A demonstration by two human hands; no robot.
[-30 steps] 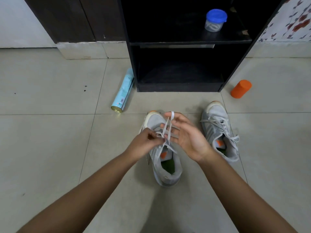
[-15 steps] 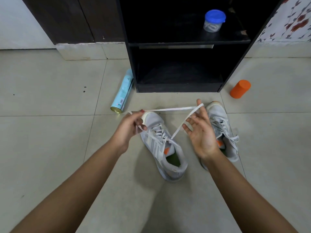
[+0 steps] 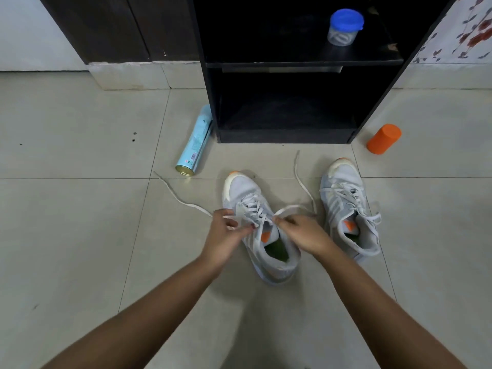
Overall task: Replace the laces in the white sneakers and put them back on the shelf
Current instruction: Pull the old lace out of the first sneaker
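I sit on the floor [image 3: 80, 235] with the near sneaker [image 3: 259, 227] just in front of me, toe pointing away toward the shelf [image 3: 300, 134], its long axis angled slightly left of my line of sight. My left hand [image 3: 223, 235] is pinched shut on one end of the lace [image 3: 183, 202], which trails off across the tile to my left. My right hand [image 3: 303, 234] is closed on the other end, folded into a small loop [image 3: 288, 209] above the tongue, with its tail running forward between the two shoes. Both hands sit at the top eyelets, one either side of the tongue, about equally near the crossing point. I judge I am tying the bow, so the next move turns on passing the left end across, toward the loop on the right. The other sneaker [image 3: 348, 209] stands just to my right, laced and seemingly tied. Both sneakers are on the floor, short of the shelf's empty lower bay.
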